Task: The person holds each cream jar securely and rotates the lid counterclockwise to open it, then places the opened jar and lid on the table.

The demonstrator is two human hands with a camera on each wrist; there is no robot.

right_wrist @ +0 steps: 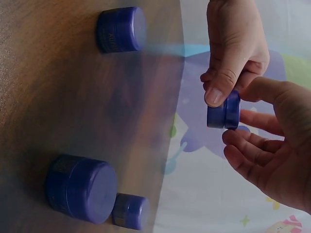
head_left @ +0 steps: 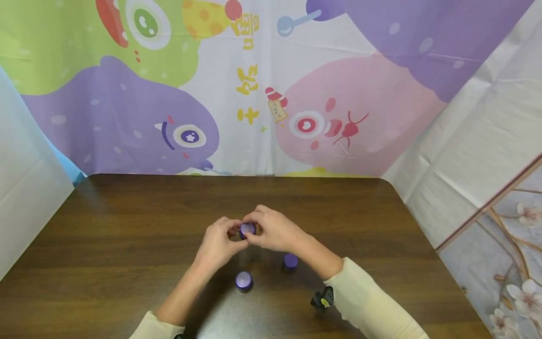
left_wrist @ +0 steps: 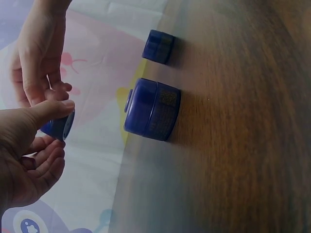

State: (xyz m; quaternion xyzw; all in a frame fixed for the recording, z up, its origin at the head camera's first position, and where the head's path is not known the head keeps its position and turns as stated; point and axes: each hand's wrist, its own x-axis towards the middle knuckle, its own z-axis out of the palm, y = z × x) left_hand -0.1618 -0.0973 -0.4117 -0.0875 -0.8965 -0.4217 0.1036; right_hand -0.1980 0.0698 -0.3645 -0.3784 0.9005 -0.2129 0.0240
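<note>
A small purple-blue jar point(head_left: 247, 229) is held up over the table between both hands. My left hand point(head_left: 217, 242) pinches it from the left, with the thumb pressed on its side in the right wrist view. From the right, my right hand point(head_left: 276, 230) holds the jar's other end between thumb and fingers. A seam runs round the held jar point(right_wrist: 224, 114) in the right wrist view. Below the hands on the table stand a jar with a shiny top point(head_left: 243, 281) and another purple jar point(head_left: 290, 262) close to the right forearm.
The right wrist view shows a small jar point(right_wrist: 132, 211) beside a larger jar point(right_wrist: 81, 188), and another jar point(right_wrist: 121, 29) apart from them. The dark wooden table point(head_left: 127, 226) ends at a cartoon-printed cloth point(head_left: 245, 155). A flowered panel point(head_left: 508, 245) stands to the right.
</note>
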